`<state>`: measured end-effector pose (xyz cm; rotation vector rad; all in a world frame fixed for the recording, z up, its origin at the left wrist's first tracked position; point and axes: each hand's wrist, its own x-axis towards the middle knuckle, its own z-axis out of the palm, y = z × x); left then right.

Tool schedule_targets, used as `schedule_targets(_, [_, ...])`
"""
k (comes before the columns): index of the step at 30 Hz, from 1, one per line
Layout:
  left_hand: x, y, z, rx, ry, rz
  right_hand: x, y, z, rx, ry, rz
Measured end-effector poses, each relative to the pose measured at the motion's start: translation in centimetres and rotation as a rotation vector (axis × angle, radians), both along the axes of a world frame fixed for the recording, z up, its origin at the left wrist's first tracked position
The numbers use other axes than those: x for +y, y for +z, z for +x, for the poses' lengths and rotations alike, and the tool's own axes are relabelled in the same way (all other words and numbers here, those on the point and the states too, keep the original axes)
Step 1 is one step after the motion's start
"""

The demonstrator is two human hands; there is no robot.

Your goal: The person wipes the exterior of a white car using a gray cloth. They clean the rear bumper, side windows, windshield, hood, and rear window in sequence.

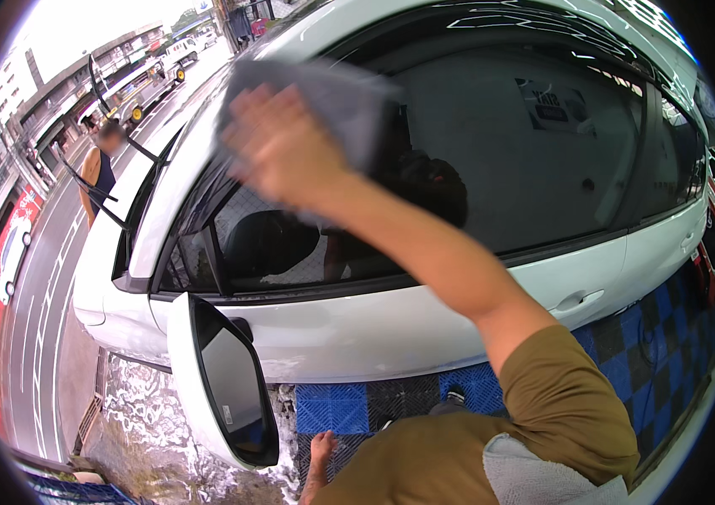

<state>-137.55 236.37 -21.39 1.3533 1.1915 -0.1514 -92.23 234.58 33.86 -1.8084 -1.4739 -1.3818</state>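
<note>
A grey cloth (357,107) lies under my right hand (285,148), pressed to the upper front part of the white car's dark side window (490,170); hand and cloth are blurred. The fingers are spread over the cloth, and whether they grip it is not clear. My left hand (323,445) hangs low near my body, its fingers curled, with nothing seen in it. Below the window, the white side mirror (190,372) juts out from the door. A light towel (525,473) rests on my shoulder.
The wipers (89,189) stand raised off the windshield. A person (102,170) is beyond the hood, near the road (48,315). Suds cover the concrete (162,429) below the mirror; blue and black floor tiles (332,407) lie beside the car. A red vehicle (711,252) is at the far right.
</note>
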Motion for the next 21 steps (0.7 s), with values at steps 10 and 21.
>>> schedule_targets(10, [-0.7, -0.7, 1.2, -0.061, 0.023, -0.037, -8.0, 3.3, 7.0, -0.075, 0.150, -0.244])
schedule_targets(21, [0.3, -3.5, -13.1, 0.121, 0.437, -0.187, -10.4, 18.3, 9.9, 0.244, -0.841, -0.065])
